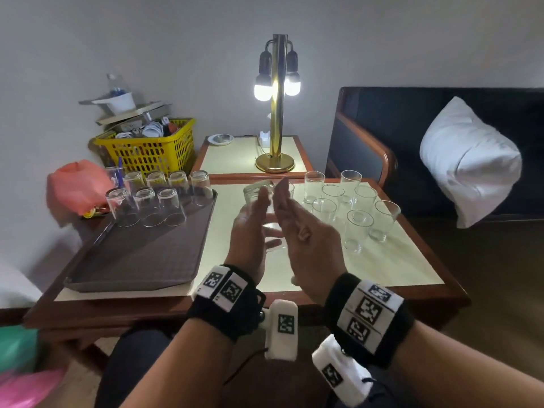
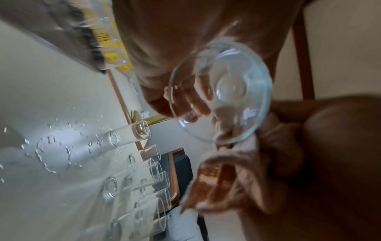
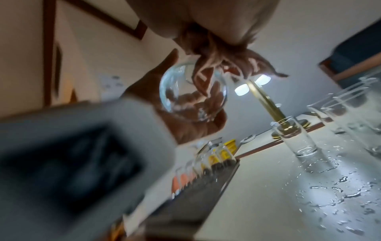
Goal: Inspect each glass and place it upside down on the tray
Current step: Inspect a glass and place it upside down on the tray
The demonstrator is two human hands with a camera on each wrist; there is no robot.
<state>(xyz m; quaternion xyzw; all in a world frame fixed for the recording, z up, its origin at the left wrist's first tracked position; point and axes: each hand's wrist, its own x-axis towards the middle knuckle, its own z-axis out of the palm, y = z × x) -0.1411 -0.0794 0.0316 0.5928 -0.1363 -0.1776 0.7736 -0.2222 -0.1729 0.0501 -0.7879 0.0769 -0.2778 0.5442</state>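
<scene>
**The glass lies on its side between your two palms, and the tray is on your left**

The glass [image 1: 263,214] is in the air above the bench [image 1: 382,260], held between both of your hands. In the head view its long axis points away from you and a little upward. One round end, near [image 1: 255,192], shows beyond the fingertips, but I cannot tell from this view if it is the mouth or the base. In the left wrist view the glass [image 2: 222,91] shows as a circle, so that camera looks almost straight along this axis.

Your left hand [image 1: 250,231] presses on the left side of the glass with fingers [image 1: 260,201] nearly straight. Your right hand [image 1: 300,231] presses on the right side. Its longer fingers [image 1: 281,191] are stretched out together, and at least one finger is bent into the palm. So the glass is squeezed between the two hands and not wrapped by either one.

The tray [image 1: 141,260] lies to the left of the glass, on the left part of the bench. The left hand is nearer to it. The turned-over glasses [image 1: 159,198] fill only its far end, and the near part is bare. The glasses not yet checked [image 1: 350,207] stand upright on the right, near the right hand.

I judge that the coming move is to turn the long axis upright, mouth down, and carry the glass to the left. Probably one hand must first close around it, because flat palms on wet glass can slip.
</scene>
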